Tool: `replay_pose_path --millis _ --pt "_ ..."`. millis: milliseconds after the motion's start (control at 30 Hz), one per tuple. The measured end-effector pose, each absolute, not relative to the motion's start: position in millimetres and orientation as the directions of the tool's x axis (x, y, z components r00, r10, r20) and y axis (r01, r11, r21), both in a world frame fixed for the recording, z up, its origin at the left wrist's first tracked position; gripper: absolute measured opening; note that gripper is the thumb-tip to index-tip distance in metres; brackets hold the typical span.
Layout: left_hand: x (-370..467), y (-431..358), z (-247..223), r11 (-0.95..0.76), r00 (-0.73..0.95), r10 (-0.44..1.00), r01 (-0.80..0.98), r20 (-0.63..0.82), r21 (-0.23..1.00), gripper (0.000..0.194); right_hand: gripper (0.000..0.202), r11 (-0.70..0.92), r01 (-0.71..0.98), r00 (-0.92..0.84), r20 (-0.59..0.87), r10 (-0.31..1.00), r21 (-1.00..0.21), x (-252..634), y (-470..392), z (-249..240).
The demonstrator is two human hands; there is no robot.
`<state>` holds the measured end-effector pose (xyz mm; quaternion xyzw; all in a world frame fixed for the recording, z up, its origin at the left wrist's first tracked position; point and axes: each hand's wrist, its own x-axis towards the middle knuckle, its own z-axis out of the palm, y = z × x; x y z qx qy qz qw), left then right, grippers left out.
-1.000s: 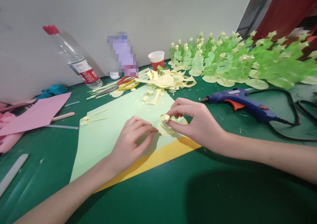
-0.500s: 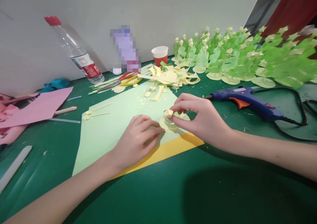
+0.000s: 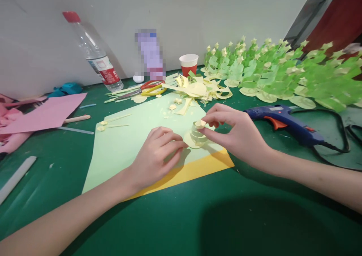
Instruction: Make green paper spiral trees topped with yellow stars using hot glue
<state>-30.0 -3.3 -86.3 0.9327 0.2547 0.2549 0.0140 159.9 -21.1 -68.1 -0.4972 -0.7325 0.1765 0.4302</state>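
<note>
The right hand (image 3: 239, 133), reaching in sideways, has its grip pinched on a paper star (image 3: 200, 124) atop a paper spiral (image 3: 197, 136); the left hand (image 3: 160, 154) curves loosely, grip released, fingertips at the spiral's base.

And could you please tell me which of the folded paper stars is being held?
The pale star pinched in the right hand; other stars top the green paper shapes or lie loose.

Green table (image 3: 158, 229), yellow sheet (image 3: 212, 164), glue gun (image 3: 288, 121), bottle (image 3: 105, 69), cup (image 3: 189, 62)
</note>
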Motion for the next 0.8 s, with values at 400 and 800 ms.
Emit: replay_pose_path --millis 400,800 --pt "-30.4 -0.7 -87.5 -0.812 0.686 0.578 0.538 0.442 0.225 0.021 0.008 0.434 0.598 -0.093 0.479 0.873 -0.674 162.6 0.0 -56.3" --pt "-30.5 1.8 -97.8 -0.769 0.679 0.633 0.607 0.372 0.201 0.025 0.006 0.475 0.557 -0.185 0.456 0.871 -0.681 147.8 16.5 -70.1"
